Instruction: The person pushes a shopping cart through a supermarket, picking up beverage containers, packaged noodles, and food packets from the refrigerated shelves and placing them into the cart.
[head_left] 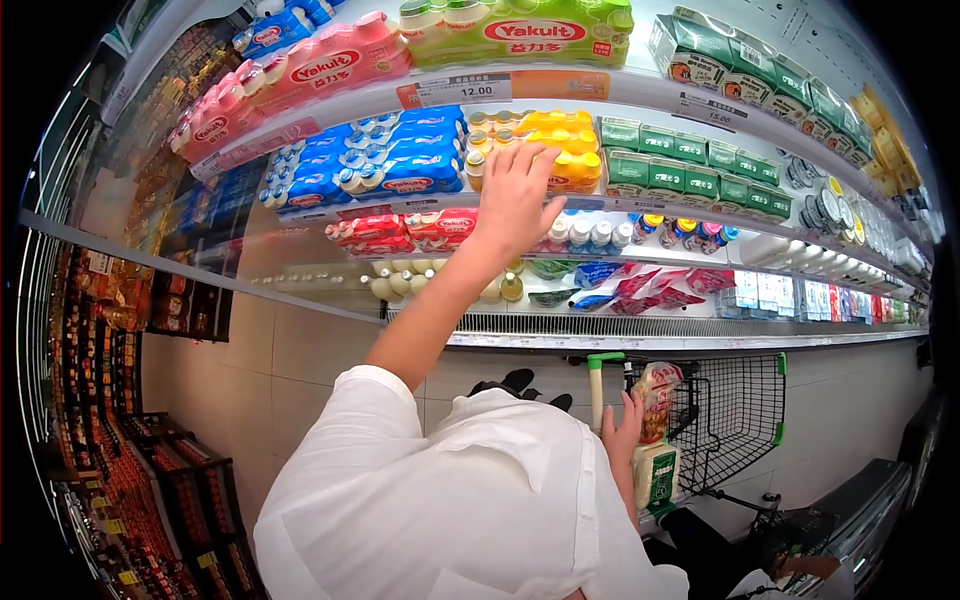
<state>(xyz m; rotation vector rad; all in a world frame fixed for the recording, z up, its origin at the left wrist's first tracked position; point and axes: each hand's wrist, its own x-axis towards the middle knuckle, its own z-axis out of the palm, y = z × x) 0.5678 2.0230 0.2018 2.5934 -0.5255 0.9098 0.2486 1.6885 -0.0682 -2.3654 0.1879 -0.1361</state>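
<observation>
My left hand (pixel 515 195) reaches up to the dairy shelf, its fingers spread over a yellow pack of small drink bottles (pixel 570 150). Whether the fingertips touch the pack I cannot tell. Just left of it stand blue Yakult multipacks (pixel 400 155), and to the right are green boxed packs (pixel 690 180). My right hand (pixel 622 425) is low beside the pale handle (pixel 597 395) of a shopping cart, fingers stretched out and nothing visible in them. Close to that hand are a bagged food pack (pixel 656 400) and a white-and-green package (pixel 657 475).
Pink Yakult packs (pixel 320 75) and green Yakult packs (pixel 520 35) line the shelf above. Red packs (pixel 440 230) and small bottles (pixel 600 235) sit below. The black wire cart basket (pixel 735 410) stands at my right. Another person's dark-clothed leg (pixel 700 545) is at lower right.
</observation>
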